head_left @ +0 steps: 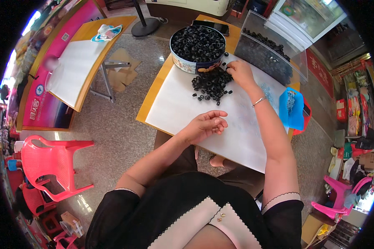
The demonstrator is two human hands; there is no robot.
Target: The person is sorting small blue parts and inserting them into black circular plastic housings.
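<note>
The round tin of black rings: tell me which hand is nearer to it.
Right. The right hand rests on the loose pile of black rings just beside the round tin. The left hand lies curled on the white sheet, farther back toward the person.

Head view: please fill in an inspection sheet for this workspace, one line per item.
Surface: small wooden table covered by a white sheet.
Job's things: loose pile of black rings; round tin full of the same rings.
Clutter: clear bin of black parts, blue scoop, dark phone.
Grippers: right hand rests at the pile's edge, fingers in the rings; left hand curled loosely on the sheet, whether it holds anything cannot be told.
Cables: nothing seen.
Surroundings: second table, red plastic chair, pink chair, speckled floor.
</note>
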